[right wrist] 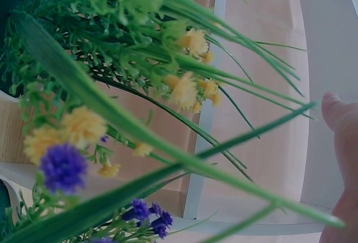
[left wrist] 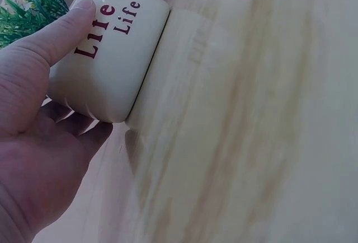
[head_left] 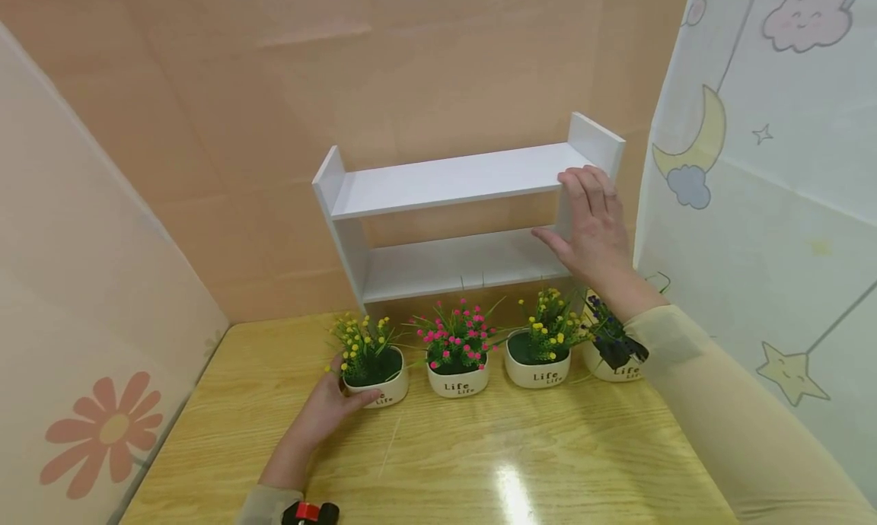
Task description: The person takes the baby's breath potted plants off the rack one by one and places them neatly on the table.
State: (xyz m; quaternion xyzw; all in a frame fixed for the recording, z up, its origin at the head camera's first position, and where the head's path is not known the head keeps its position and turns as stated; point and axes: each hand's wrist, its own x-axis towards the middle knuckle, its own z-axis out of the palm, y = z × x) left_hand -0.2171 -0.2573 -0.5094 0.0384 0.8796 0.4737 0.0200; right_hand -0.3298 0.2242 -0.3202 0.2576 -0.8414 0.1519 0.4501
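My left hand [head_left: 329, 403] holds the leftmost flowerpot [left wrist: 120, 58], a cream pot lettered "Life" with yellow artificial flowers [head_left: 363, 346]. The thumb lies on its front face, while the other fingers reach round its side and are partly hidden. Its base is right at the tabletop. At the right end of a white two-tier shelf [head_left: 452, 181], my right hand [head_left: 594, 224] rests with extended fingers on the upper board's front edge by the side panel, the thumb spread to the left. In the right wrist view only part of that hand shows, past yellow and purple flowers [right wrist: 62, 167].
To the right of the held pot stand a pink-flowered pot [head_left: 457, 380], another yellow-flowered pot [head_left: 537, 369] and a purple-flowered pot [head_left: 610, 367] under my right forearm. The shelf stands behind them on the wooden table [head_left: 438, 456], near the backdrop. Printed cloth walls flank both sides.
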